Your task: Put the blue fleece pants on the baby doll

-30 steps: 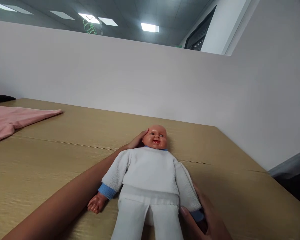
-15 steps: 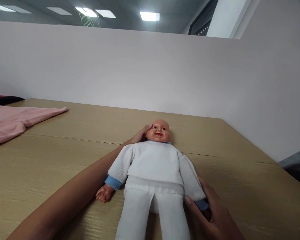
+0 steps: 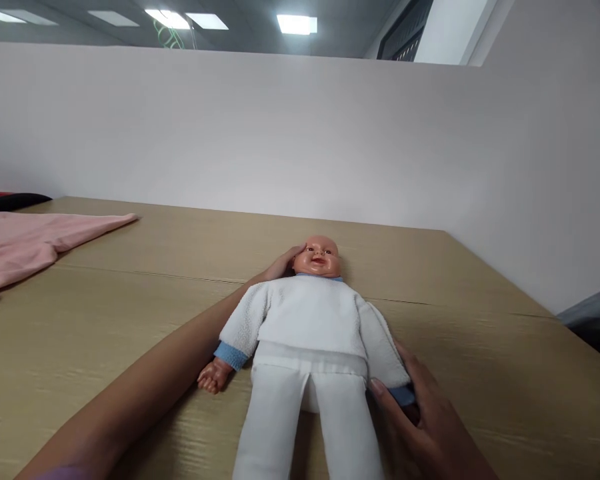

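A baby doll (image 3: 305, 320) in a white fleece top with blue cuffs and white trousers lies face up on the wooden table (image 3: 105, 307), head away from me. My left hand (image 3: 283, 265) reaches along the doll's side and cups the side of its head, fingers curved against it. My right hand (image 3: 420, 420) is closed around the blue cuff and wrist of the doll's arm at the lower right, thumb on the sleeve. The doll's other bare hand rests on the table beside my left forearm.
A pink cloth (image 3: 25, 243) lies at the table's left, with a dark red and black item (image 3: 10, 200) behind it. A white partition wall (image 3: 280, 133) runs along the table's far edge and right side.
The view has shifted slightly, so the doll sits a little higher and further right in the picture. Both hands keep the same hold on the doll.
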`<state>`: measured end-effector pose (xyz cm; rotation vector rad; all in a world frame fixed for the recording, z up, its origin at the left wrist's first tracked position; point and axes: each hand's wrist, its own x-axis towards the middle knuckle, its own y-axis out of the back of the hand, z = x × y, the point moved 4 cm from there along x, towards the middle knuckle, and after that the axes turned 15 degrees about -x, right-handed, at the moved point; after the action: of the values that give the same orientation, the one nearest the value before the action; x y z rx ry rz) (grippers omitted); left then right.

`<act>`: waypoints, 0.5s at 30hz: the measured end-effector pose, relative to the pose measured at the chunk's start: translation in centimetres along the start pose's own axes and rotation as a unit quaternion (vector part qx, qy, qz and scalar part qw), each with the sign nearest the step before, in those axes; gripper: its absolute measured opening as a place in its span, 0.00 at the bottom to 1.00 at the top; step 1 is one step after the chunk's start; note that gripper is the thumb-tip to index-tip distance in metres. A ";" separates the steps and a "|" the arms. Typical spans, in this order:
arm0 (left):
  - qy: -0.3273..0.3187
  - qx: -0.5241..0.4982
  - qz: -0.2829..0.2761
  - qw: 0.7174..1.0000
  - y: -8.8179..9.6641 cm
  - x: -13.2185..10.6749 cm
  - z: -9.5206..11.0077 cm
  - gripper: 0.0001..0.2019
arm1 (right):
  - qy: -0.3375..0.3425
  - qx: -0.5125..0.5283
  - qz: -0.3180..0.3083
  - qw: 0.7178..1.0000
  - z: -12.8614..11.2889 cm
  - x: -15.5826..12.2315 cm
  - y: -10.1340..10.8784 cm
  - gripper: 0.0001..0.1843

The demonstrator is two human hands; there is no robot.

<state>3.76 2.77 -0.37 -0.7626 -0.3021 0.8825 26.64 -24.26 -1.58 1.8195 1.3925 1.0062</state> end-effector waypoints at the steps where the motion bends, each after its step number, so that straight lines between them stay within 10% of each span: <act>1: -0.010 0.010 0.009 1.000 -0.1 0.0 0.0 0.32 | 0.001 0.001 0.001 1.000 0.0 0.0 -0.1 0.38; 6: 0.000 0.106 -0.021 0.994 -1.1 -0.7 0.8 0.34 | 0.001 -0.005 0.013 1.000 0.1 0.0 -0.2 0.38; 11: -0.178 0.334 0.105 0.920 -1.9 -4.6 5.8 0.25 | 0.033 -0.009 0.057 0.998 -0.3 0.1 0.5 0.39; 15: -0.300 0.456 0.124 0.829 -9.3 -12.1 6.1 0.15 | 0.050 -0.003 0.133 0.990 -1.6 0.0 1.9 0.35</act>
<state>-1.50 -7.59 11.29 0.4050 -0.2866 1.3514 26.20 -24.69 0.83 2.0127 1.2223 1.2498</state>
